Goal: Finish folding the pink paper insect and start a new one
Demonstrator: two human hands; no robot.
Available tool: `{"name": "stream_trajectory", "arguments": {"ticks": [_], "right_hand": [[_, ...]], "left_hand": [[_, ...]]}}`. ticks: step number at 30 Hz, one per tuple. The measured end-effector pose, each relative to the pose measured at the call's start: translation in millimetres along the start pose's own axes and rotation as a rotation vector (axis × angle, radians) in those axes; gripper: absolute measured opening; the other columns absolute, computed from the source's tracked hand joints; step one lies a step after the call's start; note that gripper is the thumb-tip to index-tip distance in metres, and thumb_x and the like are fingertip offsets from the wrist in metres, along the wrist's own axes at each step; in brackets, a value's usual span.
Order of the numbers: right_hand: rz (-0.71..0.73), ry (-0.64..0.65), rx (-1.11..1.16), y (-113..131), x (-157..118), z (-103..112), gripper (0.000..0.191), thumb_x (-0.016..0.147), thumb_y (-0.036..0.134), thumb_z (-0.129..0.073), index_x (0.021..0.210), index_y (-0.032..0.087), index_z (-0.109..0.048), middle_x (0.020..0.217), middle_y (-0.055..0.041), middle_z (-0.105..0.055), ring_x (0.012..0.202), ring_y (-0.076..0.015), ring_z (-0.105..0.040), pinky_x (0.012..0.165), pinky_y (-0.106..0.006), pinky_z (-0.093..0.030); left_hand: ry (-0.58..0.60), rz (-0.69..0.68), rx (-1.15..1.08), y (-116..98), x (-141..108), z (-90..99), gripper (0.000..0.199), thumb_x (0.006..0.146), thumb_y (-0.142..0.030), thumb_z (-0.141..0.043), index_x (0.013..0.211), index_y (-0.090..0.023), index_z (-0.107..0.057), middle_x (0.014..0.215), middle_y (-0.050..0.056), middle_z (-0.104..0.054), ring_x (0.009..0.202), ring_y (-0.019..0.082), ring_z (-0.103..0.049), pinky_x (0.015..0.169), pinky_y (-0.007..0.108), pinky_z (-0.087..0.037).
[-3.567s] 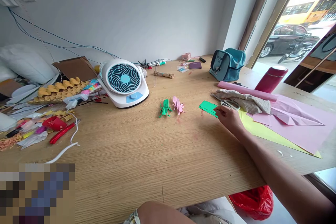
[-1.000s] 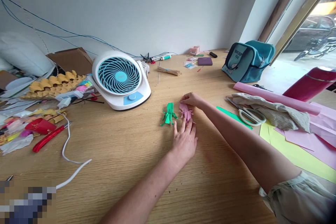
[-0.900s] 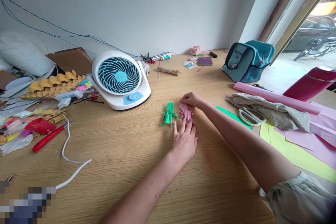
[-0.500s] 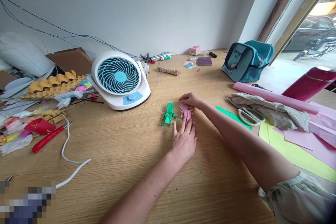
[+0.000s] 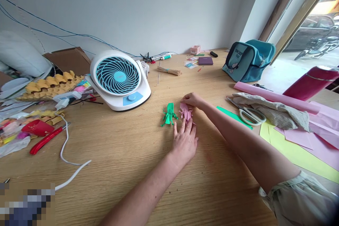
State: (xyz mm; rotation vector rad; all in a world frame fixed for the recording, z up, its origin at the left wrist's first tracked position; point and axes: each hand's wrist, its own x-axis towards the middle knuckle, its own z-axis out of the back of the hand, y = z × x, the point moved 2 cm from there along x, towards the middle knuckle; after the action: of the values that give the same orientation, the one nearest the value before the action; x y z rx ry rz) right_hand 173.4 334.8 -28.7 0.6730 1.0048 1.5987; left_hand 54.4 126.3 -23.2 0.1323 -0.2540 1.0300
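A pink folded-paper beetle point(image 5: 186, 112) lies on the wooden table point(image 5: 127, 148) between my hands. My left hand point(image 5: 184, 139) rests flat with fingers stretched out, their tips on the beetle's near end. From the far side, my right hand point(image 5: 193, 100) bends its fingers down over the beetle's far end; the thumb and fingertips are partly hidden, and they look closed on the paper. Just left of it, apart from both hands, sits a similar green folded-paper beetle point(image 5: 168, 114).
A white and blue fan point(image 5: 119, 81) stands at the back left, with clutter and a red-handled tool point(image 5: 47, 139) beyond it. To the right lie scissors point(image 5: 251, 116), a crumpled cloth point(image 5: 272, 111), coloured paper point(image 5: 291, 152) and a blue bag point(image 5: 247, 61). A white cable point(image 5: 75, 174) runs at left.
The view has shifted slightly. Both hands stay at the pink folded-paper beetle, which has moved or turned very little; the green one stays put.
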Motion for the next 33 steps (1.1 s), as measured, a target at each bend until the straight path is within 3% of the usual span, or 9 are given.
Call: {"name": "stream_trajectory", "arguments": {"ticks": [6, 9, 15, 18, 22, 33], "right_hand": [[0.043, 0.027, -0.018, 7.5, -5.0, 8.7, 0.040, 0.076, 0.052, -0.069, 0.089, 0.014, -0.076, 0.061, 0.0023, -0.062, 0.052, -0.0073, -0.044, 0.048, -0.020, -0.031], [0.036, 0.024, -0.074, 8.7, -5.4, 11.6, 0.045, 0.073, 0.058, -0.070, 0.081, 0.014, -0.075, 0.057, 0.0027, -0.058, 0.052, -0.0074, -0.041, 0.048, -0.021, -0.029], [-0.006, 0.032, -0.184, 11.4, -5.0, 11.3, 0.036, 0.066, 0.048, -0.081, 0.073, 0.014, -0.073, 0.062, 0.0008, -0.063, 0.057, -0.0087, -0.048, 0.050, -0.020, -0.033], [-0.011, 0.035, -0.208, 14.8, -7.7, 13.1, 0.030, 0.065, 0.041, -0.084, 0.075, 0.014, -0.073, 0.067, -0.0005, -0.067, 0.060, -0.0095, -0.051, 0.053, -0.020, -0.036], [-0.023, 0.036, -0.234, 17.3, -12.2, 16.5, 0.025, 0.064, 0.031, -0.086, 0.079, 0.015, -0.075, 0.071, -0.0016, -0.069, 0.063, -0.0111, -0.055, 0.054, -0.020, -0.038], [-0.055, -0.021, -0.236, 15.2, -18.4, 15.9, 0.037, 0.066, 0.026, -0.084, 0.102, 0.019, -0.075, 0.079, -0.0015, -0.070, 0.067, -0.0134, -0.060, 0.058, -0.021, -0.043]], "left_hand": [[-0.004, 0.013, 0.000, 0.2, -0.7, -2.3, 0.046, 0.097, -0.032, -0.045, 0.139, -0.016, -0.050, 0.163, 0.012, -0.027, 0.150, 0.032, -0.022, 0.116, 0.068, -0.026], [-0.009, 0.028, -0.004, 0.0, -1.1, -1.9, 0.046, 0.096, -0.032, -0.046, 0.140, -0.017, -0.049, 0.163, 0.013, -0.024, 0.150, 0.032, -0.023, 0.116, 0.067, -0.025], [-0.047, 0.078, -0.021, -2.2, 0.1, 1.8, 0.045, 0.092, -0.032, -0.058, 0.135, -0.019, -0.054, 0.160, 0.024, -0.026, 0.148, 0.040, -0.027, 0.115, 0.066, -0.024], [-0.045, 0.106, -0.020, -3.3, 1.4, 1.8, 0.044, 0.090, -0.033, -0.061, 0.132, -0.020, -0.057, 0.157, 0.024, -0.031, 0.145, 0.043, -0.030, 0.114, 0.067, -0.025], [-0.031, 0.123, 0.002, -4.1, 2.6, 2.3, 0.050, 0.092, -0.037, -0.059, 0.136, -0.014, -0.054, 0.155, 0.026, -0.035, 0.145, 0.043, -0.031, 0.115, 0.067, -0.024], [0.128, 0.229, 0.037, -7.8, 11.5, 2.2, 0.061, 0.095, -0.043, -0.053, 0.143, -0.007, -0.049, 0.158, 0.028, -0.028, 0.150, 0.042, -0.018, 0.120, 0.064, -0.012]]}}
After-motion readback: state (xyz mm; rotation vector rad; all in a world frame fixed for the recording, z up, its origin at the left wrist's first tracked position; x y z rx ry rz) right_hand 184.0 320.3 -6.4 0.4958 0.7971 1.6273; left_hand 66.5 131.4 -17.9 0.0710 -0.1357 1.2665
